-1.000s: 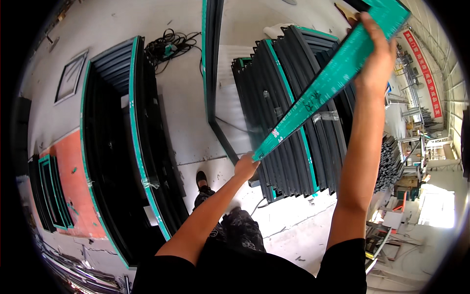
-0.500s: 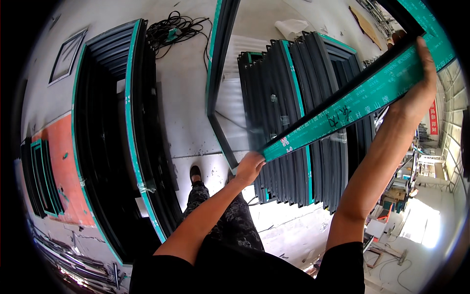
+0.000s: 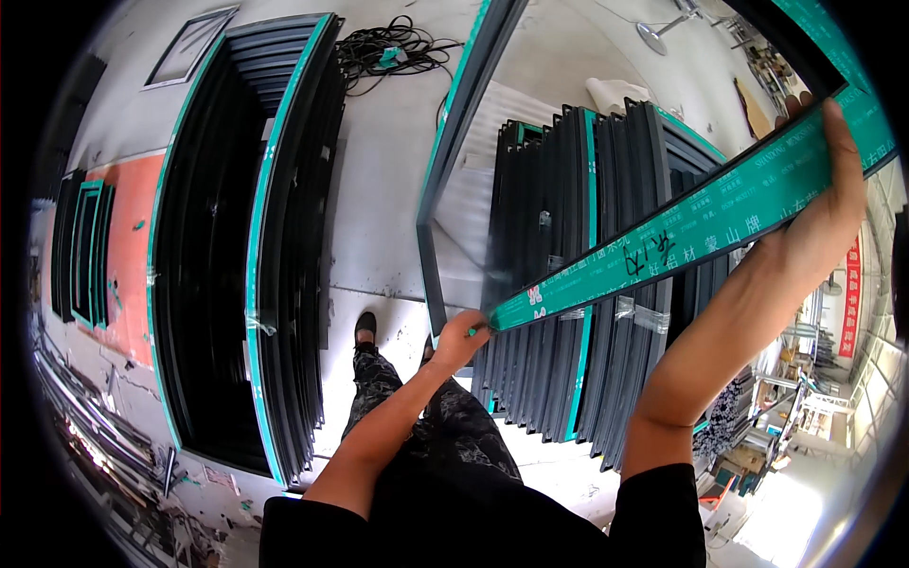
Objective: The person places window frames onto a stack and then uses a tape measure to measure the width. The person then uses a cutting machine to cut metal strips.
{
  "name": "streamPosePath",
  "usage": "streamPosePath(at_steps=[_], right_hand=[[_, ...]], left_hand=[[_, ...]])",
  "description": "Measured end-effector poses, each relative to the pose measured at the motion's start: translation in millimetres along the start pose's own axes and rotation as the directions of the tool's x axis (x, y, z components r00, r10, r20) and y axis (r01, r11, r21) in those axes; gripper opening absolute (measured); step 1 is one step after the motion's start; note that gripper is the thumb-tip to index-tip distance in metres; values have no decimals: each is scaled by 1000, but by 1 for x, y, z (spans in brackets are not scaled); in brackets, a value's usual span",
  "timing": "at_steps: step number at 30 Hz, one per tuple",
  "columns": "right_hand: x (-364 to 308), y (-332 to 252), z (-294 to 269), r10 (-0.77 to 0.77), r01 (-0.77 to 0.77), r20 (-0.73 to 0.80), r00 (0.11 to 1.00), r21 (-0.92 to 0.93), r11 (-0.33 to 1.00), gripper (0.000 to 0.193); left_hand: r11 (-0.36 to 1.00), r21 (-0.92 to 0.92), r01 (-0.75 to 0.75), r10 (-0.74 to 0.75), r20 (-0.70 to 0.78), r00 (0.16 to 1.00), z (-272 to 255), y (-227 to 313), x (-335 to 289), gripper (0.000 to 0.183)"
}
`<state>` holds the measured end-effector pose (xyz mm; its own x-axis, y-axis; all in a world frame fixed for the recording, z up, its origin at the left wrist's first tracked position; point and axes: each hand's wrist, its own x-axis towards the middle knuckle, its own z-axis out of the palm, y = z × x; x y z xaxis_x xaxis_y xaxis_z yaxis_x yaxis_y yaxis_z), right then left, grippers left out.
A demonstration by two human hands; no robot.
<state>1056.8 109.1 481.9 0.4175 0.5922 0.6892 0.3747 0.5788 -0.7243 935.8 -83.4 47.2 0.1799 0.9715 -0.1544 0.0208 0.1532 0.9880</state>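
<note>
Both my hands carry a large dark window frame whose near face is covered in green printed film with handwritten marks. Its long near bar slants from my left hand up to the right. My left hand is closed round the lower left end of that bar. Farther up, my right hand grips the bar close to the upper right corner, fingers hooked over its edge. Beyond, the frame's far dark side stands tilted, and the floor shows through the opening. Part of the frame runs out of the picture at the top.
Upright stacks of similar dark frames stand left and right of my legs. A coil of black cable lies on the floor ahead. At far left, smaller frames rest by an orange-red sheet; metal lengths lie below.
My view has turned left, so the left stack sits farther right in it. The held frame stays in both hands, its left end slightly lower and farther left in the picture.
</note>
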Motion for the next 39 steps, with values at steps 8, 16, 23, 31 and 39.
streamPosePath(at_steps=[8, 16, 23, 31, 39], right_hand=[[-23, -4, -45, -22, 11, -168, 985, -67, 998, 29], [-82, -21, -104, -335, 399, 216, 917, -475, 784, 36], [-93, -33, -130, -8, -10, 106, 994, 162, 987, 43], [-118, -35, -127, -438, 542, 330, 836, -374, 753, 48], [-142, -63, -121, -11, 14, -38, 999, 68, 998, 58]], left_hand=[[703, -434, 563, -529, 209, 822, -6, -7, -7, 15], [583, -314, 749, -606, 447, 658, 23, -22, -23, 18], [234, -772, 590, -532, 407, 743, 58, -50, -49, 11], [92, -984, 153, -396, 105, 912, -24, -13, -44, 23], [556, -492, 670, -646, 252, 720, -34, 1, -58, 44]])
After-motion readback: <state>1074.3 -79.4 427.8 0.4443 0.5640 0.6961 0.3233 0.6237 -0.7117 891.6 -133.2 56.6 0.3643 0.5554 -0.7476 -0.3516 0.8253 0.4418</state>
